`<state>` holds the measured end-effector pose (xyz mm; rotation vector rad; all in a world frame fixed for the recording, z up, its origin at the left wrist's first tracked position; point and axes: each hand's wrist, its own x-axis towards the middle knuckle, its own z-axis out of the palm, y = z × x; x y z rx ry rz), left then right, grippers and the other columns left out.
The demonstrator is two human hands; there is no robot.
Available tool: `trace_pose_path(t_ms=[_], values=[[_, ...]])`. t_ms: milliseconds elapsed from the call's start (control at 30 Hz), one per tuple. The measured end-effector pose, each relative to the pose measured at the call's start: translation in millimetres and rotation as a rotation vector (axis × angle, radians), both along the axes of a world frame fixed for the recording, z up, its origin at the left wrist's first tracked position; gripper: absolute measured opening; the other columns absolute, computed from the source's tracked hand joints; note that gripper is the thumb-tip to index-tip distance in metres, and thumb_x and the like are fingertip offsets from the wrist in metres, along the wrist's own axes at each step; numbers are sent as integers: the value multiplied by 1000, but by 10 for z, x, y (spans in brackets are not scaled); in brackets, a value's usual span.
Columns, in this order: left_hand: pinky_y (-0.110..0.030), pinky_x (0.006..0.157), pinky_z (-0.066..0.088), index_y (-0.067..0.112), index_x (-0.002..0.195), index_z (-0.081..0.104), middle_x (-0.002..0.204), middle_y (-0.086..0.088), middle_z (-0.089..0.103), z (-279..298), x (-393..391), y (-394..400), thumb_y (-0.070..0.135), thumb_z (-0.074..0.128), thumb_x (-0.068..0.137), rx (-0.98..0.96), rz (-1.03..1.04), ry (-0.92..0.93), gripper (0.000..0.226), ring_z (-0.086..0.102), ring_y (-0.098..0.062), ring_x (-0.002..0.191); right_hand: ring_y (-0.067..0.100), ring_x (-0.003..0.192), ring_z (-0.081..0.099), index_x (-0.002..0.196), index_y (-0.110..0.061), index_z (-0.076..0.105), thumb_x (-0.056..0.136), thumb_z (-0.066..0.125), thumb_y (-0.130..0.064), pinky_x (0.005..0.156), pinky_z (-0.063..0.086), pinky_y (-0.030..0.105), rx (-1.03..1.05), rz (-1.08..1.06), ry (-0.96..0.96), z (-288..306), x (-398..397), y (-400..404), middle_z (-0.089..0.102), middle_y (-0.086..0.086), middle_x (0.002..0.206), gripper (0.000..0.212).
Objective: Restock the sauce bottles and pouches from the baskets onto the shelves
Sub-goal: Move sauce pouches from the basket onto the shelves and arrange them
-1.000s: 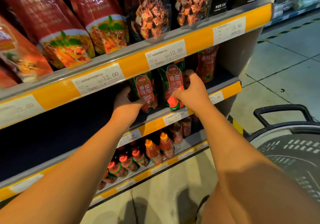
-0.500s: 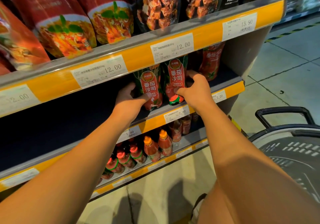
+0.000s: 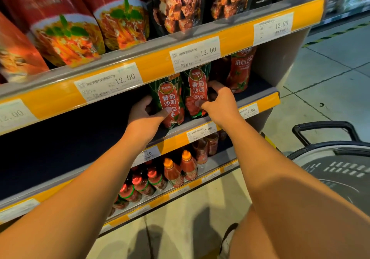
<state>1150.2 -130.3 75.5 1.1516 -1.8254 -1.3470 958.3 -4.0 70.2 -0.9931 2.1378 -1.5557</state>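
Head view: left hand fingers grip one ketchup pouch, right hand another.

pale tiled floor, shop aisle.

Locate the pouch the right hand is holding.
In the head view, the ketchup pouch stands upright on the middle shelf, right of centre, gripped by the right hand, beside the pouch the left hand holds.
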Motion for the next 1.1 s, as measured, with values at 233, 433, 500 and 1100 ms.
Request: trace_pose_path(t_ms=[233,433,500,1100], values=[[-36,108,43,23,150,48,151,1,53,-68,26,41,41,86,80,-95,-27,-23,81,48,-16,138,15,113,60,143,-20,57,82,86,-17,86,45,17,82,142,108,-7,-196,134,67,-3,127,68],[-33,106,40,19,152,45,149,3,52,-107,-2,71,36,86,81,-122,-44,-36,84,46,-9,134,22,116,60,140,-19,58,82,87,-16,93,49,30,80,125,68,-4,-264,84,66,1,130,66],[-38,112,40,18,155,42,156,-3,48,-107,-16,57,37,87,80,-112,-30,-41,89,44,-17,141,23,114,62,138,-19,60,81,88,-17,93,52,33,86,125,72,-15,-266,79,68,1,127,64],[-47,110,48,47,131,56,151,5,51,235,497,155,41,79,88,-195,-122,-33,49,46,-15,141,17,74,52,98,-19,52,88,79,-32,65,43,38,200,-168,208,277,26,305,55,-2,89,32]])
